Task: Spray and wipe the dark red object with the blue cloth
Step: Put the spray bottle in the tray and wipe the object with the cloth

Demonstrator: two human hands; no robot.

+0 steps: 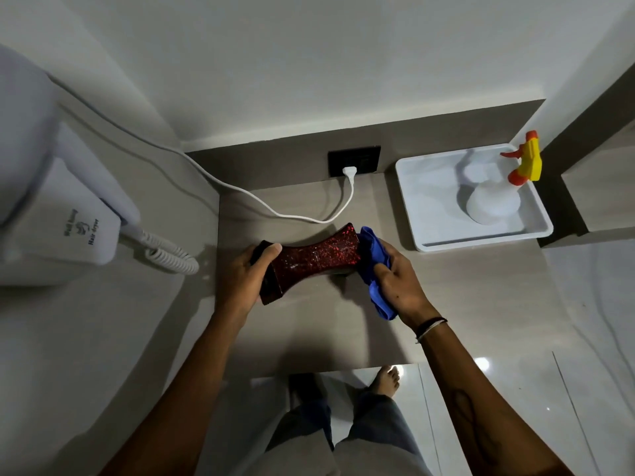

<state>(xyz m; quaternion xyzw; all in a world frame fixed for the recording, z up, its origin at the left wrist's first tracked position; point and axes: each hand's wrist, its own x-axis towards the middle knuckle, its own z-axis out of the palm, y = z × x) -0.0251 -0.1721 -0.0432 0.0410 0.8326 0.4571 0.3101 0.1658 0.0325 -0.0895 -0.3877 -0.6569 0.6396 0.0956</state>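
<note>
The dark red object [314, 257], a glittery block with a narrow waist, lies tilted just above the grey counter [464, 297]. My left hand [245, 280] grips its near-left end, thumb on top. My right hand [398, 283] is closed on the bunched blue cloth [372, 259], which presses against the object's far-right end and hangs down past my wrist. A white spray bottle [493, 201] with a yellow and orange trigger head stands in the white tray [426, 214] at the back right, apart from both hands.
A white wall-mounted hair dryer [58, 201] with a coiled cord [171, 252] fills the left side. Its white cable [261, 204] crosses the counter to a dark wall socket [354, 161]. The counter's front edge runs above the glossy floor and my feet.
</note>
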